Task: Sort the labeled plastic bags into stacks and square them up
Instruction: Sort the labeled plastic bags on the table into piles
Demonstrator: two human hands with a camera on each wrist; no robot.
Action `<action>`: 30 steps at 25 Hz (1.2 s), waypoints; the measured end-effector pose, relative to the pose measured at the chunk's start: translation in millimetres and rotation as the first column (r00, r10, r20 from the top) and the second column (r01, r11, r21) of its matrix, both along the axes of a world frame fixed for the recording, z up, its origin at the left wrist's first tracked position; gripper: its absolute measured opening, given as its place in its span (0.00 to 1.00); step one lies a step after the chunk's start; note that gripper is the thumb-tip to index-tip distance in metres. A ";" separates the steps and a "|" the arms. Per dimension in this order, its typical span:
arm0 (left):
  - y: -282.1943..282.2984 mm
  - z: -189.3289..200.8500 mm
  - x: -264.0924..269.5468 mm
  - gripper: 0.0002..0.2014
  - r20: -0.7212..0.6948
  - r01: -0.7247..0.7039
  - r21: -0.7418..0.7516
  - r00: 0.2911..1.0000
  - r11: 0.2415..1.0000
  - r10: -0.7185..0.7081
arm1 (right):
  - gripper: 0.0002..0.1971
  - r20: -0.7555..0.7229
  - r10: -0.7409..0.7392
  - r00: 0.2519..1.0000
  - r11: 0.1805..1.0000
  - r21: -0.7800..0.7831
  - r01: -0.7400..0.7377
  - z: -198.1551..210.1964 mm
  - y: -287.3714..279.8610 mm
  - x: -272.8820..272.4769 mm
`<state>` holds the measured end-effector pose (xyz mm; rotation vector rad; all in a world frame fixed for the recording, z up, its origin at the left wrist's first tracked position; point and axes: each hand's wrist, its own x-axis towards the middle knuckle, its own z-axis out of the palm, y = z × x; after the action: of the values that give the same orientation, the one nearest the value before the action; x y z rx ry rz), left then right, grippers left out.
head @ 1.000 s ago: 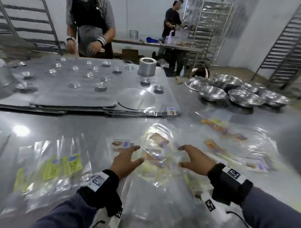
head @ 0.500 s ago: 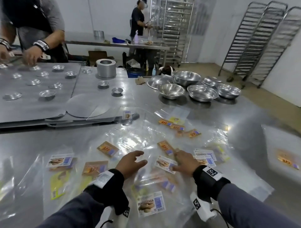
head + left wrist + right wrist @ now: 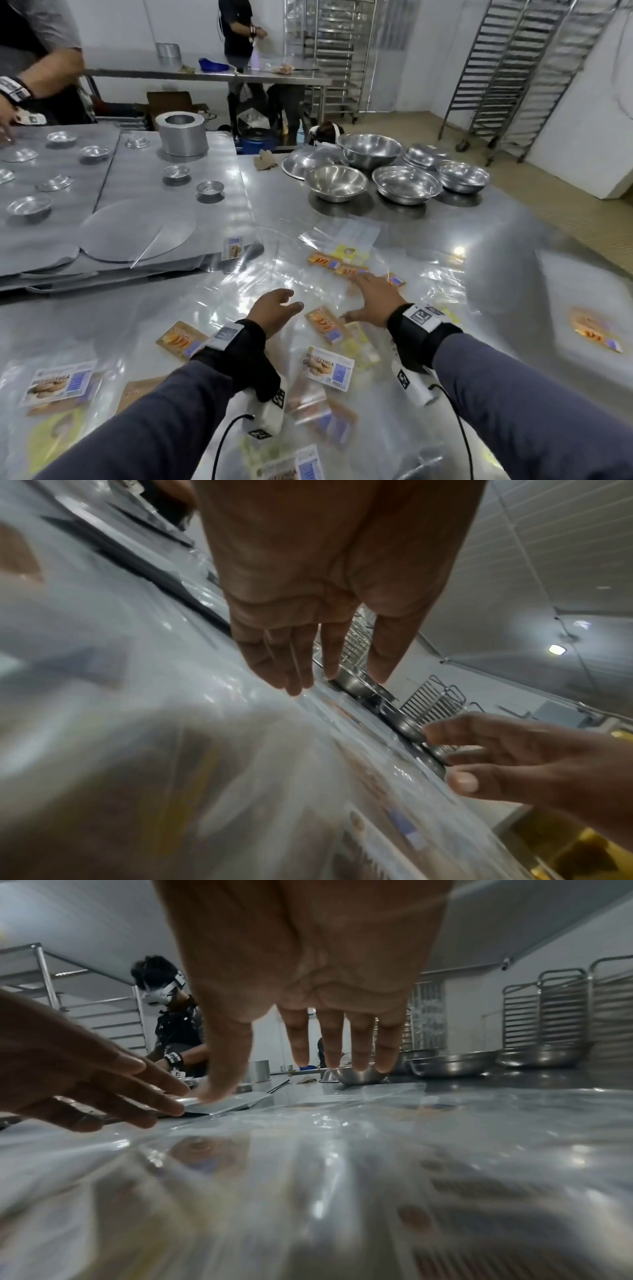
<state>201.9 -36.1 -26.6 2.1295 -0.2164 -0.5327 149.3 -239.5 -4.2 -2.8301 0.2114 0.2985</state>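
Several clear plastic bags with printed labels lie scattered and overlapping on the steel table (image 3: 445,226). Orange-labeled bags (image 3: 323,323) lie between my hands, white-and-blue labeled ones (image 3: 329,371) nearer me, and yellow-labeled ones (image 3: 349,252) farther off. My left hand (image 3: 279,305) hovers just above the bags with fingers straight, holding nothing; in the left wrist view its fingers (image 3: 294,669) point down toward the plastic. My right hand (image 3: 371,296) is spread flat, palm down, reaching over the orange labels (image 3: 339,267); its fingers (image 3: 342,1047) stand splayed above the clear plastic (image 3: 342,1137).
Several steel bowls (image 3: 404,183) stand at the far right of the table. Metal sheets (image 3: 113,205) with small tins and a steel ring (image 3: 181,134) lie at the left, where another person's arm (image 3: 41,75) works. Tall racks (image 3: 513,68) stand behind.
The view has swung right and nearer the table. Both hands have moved forward over the bags; the right hand has reached farther out, onto the orange-labeled ones.
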 end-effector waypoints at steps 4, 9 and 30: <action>-14.5 -0.5 -3.2 0.21 -0.106 -0.153 -0.109 0.984 0.982 0.142 | 0.48 -0.082 0.042 0.996 0.999 -0.006 -0.042 -19.2 -9.5 51.2; -22.0 1.1 -14.8 0.16 -0.092 -0.346 -0.172 0.938 0.922 0.335 | 0.25 -0.147 0.097 0.984 0.995 0.003 -0.097 -33.4 -36.6 73.7; -12.7 3.8 -87.6 0.09 -0.557 -0.589 -0.293 0.746 0.753 0.366 | 0.38 -0.127 0.209 0.970 0.963 0.199 -0.181 -26.8 -44.3 -31.7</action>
<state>114.3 -48.8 -22.7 1.4486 0.4623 -0.5883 117.6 -283.8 -30.9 -2.6469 -0.0651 0.5412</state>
